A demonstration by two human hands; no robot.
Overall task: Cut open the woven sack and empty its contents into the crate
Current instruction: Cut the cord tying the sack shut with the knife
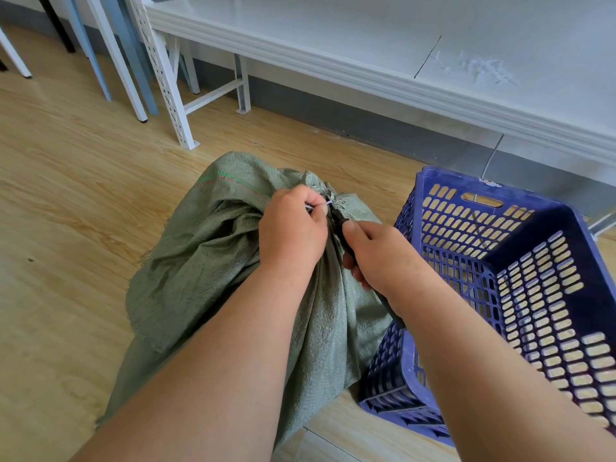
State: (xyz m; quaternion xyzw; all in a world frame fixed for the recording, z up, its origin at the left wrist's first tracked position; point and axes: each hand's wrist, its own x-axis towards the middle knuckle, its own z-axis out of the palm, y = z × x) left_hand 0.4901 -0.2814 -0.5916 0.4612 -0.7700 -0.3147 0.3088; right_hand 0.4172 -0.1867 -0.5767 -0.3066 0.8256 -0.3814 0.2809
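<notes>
A green woven sack [233,261] is standing on the wooden floor [66,195], its neck bunched and tied at the top by a thin white tie [320,205]. The person's left hand [291,228] is pinching that tie and the gathered neck between thumb and fingers, holding it taut. The right hand [376,255] is gripping a dark-handled cutting tool [343,235], fingers curled round the handle and thumb lying along it, with the tip pointing up at the tied neck; the blade itself is hidden, so it cannot be told whether it is touching the tie. Just beside the sack on the right, touching it low down, a blue slatted plastic crate [500,261] is waiting with nothing visible inside it. The task looks to be at its very start: the sack is closed and full, the tie appears uncut, and both the opening and the emptying into the crate are left to do.
</notes>
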